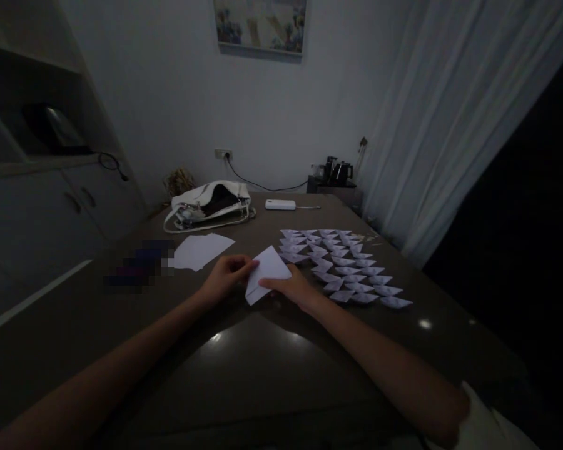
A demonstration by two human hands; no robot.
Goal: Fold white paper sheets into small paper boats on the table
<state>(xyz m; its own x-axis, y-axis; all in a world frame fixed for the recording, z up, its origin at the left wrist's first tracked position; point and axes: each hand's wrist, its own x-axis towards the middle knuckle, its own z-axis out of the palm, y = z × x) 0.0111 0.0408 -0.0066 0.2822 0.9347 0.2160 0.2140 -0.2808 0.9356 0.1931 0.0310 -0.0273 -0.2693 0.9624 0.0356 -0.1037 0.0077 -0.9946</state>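
Observation:
A folded sheet of white paper (268, 267) is held up above the table, between both hands. My left hand (226, 276) pinches its left edge with thumb and fingers. On its right side, my right hand (291, 289) grips it with the thumb lying across the front; the fingers behind are hidden. To the right stand several rows of folded paper boats (349, 270) on the dark table. A stack of loose white paper sheets (201, 250) lies to the left, beyond my left hand.
The brown table (244, 375) has a glossy top. At its far side sit an open white handbag (206, 203) and a white power bank (280, 205) with a short cable. A blurred dark patch (138, 265) is at left. A sheer curtain (431, 94) hangs at right.

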